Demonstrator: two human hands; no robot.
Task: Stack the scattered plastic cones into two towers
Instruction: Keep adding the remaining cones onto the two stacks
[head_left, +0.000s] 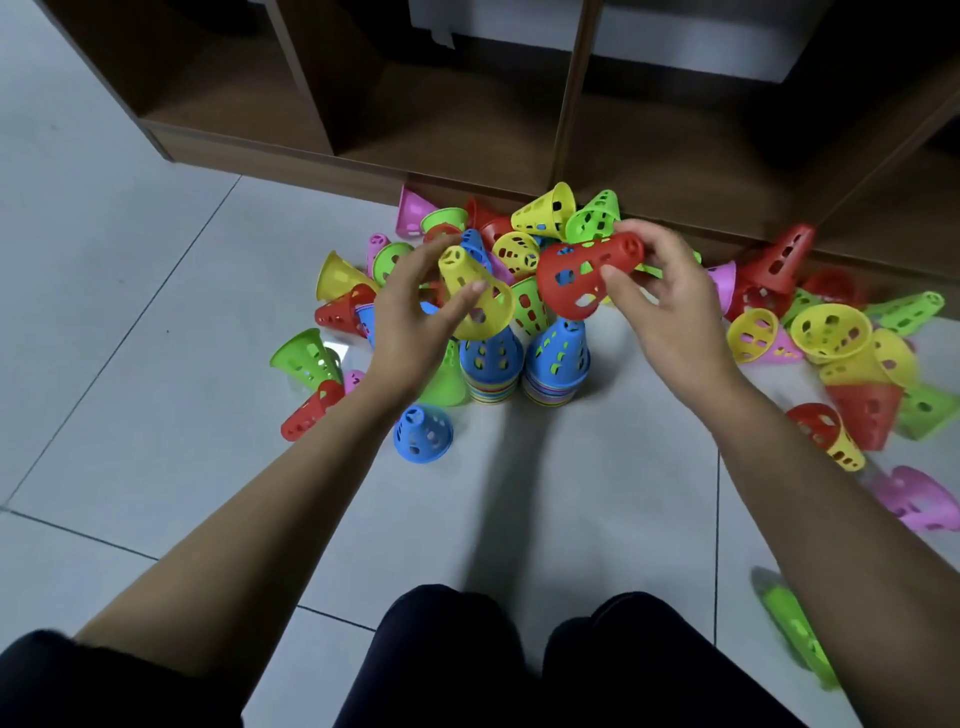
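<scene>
Two short towers of stacked cones stand side by side on the floor, the left tower (491, 364) and the right tower (558, 364), each topped by a blue cone. My left hand (410, 322) holds a yellow cone (475, 296) tilted just above the left tower. My right hand (670, 306) grips a red cone (582, 275) on its side above the right tower. Many loose cones in red, yellow, green, blue and pink lie scattered behind and beside the towers.
A dark wooden shelf unit (467, 130) runs along the back, with cones piled against its base. A blue cone (422, 434) stands alone near my left forearm. Pink (919, 499) and green (800, 629) cones lie at the right. My knees (519, 649) are at the bottom.
</scene>
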